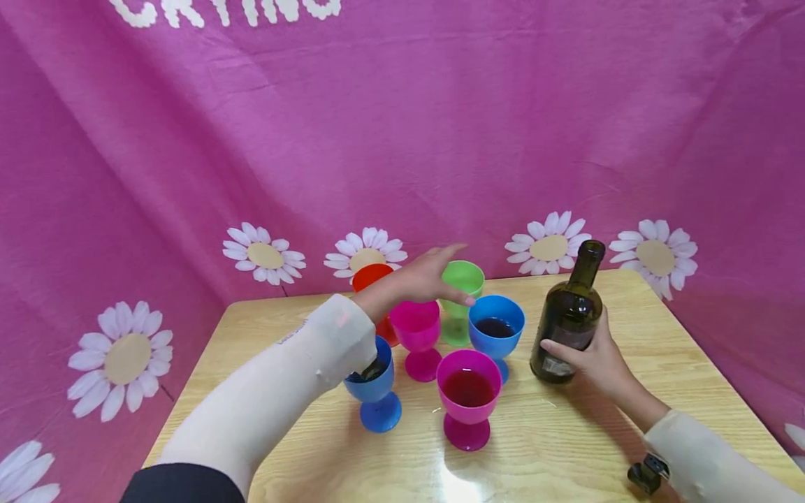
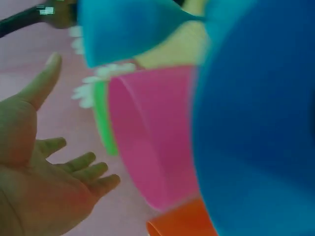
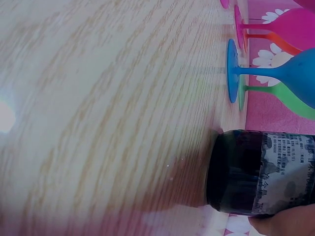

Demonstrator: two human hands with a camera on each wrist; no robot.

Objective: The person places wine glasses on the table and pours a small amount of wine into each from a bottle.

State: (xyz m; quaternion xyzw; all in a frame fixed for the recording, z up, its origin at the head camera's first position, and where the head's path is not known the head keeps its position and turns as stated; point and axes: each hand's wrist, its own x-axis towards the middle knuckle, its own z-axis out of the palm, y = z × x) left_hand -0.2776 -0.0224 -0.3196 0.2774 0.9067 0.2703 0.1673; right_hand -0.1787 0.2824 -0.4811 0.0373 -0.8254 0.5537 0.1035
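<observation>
My left hand (image 1: 428, 279) reaches across above the goblets, fingers spread and holding nothing; the left wrist view shows its bare palm (image 2: 44, 187). Beneath and around it stand a red goblet (image 1: 370, 275), a green goblet (image 1: 464, 278) and a pink goblet (image 1: 416, 332). Just right of the thumb is a blue goblet (image 1: 497, 342) with dark liquid. On the right, my right hand (image 1: 594, 360) grips a dark glass bottle (image 1: 569, 314) round its lower body, neck up and leaning slightly right. Its pale printed label (image 3: 285, 169) shows in the right wrist view.
Nearest me stands a second pink goblet (image 1: 468, 405) with red liquid. Another blue goblet (image 1: 380, 412) is under my left wrist, its bowl partly hidden. The wooden table (image 1: 566, 447) meets a pink cloth backdrop (image 1: 440, 140) with white daisies at the back and sides.
</observation>
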